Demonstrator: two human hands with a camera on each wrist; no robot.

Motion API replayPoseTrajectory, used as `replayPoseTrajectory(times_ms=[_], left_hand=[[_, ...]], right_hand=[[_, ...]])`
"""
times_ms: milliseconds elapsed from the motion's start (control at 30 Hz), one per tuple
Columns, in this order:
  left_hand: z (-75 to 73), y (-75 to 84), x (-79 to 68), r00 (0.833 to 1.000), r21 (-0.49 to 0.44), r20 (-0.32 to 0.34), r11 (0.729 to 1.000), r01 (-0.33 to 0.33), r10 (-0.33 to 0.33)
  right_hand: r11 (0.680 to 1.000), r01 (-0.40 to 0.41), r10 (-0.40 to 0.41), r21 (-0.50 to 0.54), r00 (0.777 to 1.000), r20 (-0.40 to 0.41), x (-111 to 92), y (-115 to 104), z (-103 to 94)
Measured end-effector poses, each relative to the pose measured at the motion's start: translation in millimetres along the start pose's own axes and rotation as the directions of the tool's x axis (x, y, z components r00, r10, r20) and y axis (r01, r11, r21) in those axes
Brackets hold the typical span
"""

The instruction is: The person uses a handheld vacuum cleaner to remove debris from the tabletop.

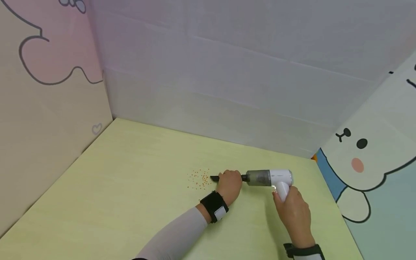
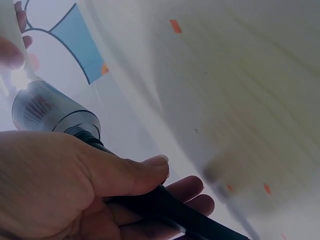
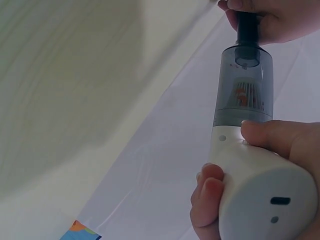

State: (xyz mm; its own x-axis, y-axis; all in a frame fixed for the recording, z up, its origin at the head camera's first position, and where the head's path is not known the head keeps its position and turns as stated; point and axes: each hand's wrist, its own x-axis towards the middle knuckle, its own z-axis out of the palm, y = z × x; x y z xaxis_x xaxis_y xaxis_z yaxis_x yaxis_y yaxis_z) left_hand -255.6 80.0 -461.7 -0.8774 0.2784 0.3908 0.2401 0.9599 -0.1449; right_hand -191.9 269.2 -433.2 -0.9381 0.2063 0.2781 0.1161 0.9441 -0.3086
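Observation:
A white handheld vacuum cleaner (image 1: 280,177) with a see-through grey dust cup (image 3: 227,82) is held above the yellow tabletop. My right hand (image 1: 295,213) grips its handle, and in the right wrist view the thumb lies on top of the white body. The left hand (image 1: 229,187) is curled round the black nozzle (image 2: 172,209). The nozzle's tip points left, at a scatter of small orange bits (image 1: 204,177) just beside it. Some orange matter (image 3: 240,96) shows inside the cup, by the ribbed filter.
The yellow tabletop (image 1: 130,180) runs back to a grey-white wall (image 1: 211,90). Panels with cartoon drawings stand at the left (image 1: 48,144) and right (image 1: 383,173). A few orange flecks (image 2: 267,188) lie on the surface in the left wrist view.

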Motion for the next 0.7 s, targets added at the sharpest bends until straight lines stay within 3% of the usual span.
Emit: replayPoseTrajectory(times_ms=[200, 400, 700], left_hand=[[-2.3, -0.6, -1.8, 0.999, -0.032, 0.054, 0.999, 0.002, 0.0], [-2.4, -0.5, -5.1, 0.997, -0.034, 0.073, 0.999, -0.006, 0.009], [-1.2, -1.7, -9.4, 0.999, 0.005, 0.016, 1.0, -0.028, 0.028]], right_hand=[[0.999, -0.036, 0.037, -0.006, 0.998, 0.055, -1.6, -2.6, -2.3], [1.0, -0.009, 0.009, 0.005, 0.999, 0.036, -5.5, -1.0, -2.1], [1.0, 0.011, -0.011, 0.007, 1.0, 0.001, -9.4, 0.0, -1.9]])
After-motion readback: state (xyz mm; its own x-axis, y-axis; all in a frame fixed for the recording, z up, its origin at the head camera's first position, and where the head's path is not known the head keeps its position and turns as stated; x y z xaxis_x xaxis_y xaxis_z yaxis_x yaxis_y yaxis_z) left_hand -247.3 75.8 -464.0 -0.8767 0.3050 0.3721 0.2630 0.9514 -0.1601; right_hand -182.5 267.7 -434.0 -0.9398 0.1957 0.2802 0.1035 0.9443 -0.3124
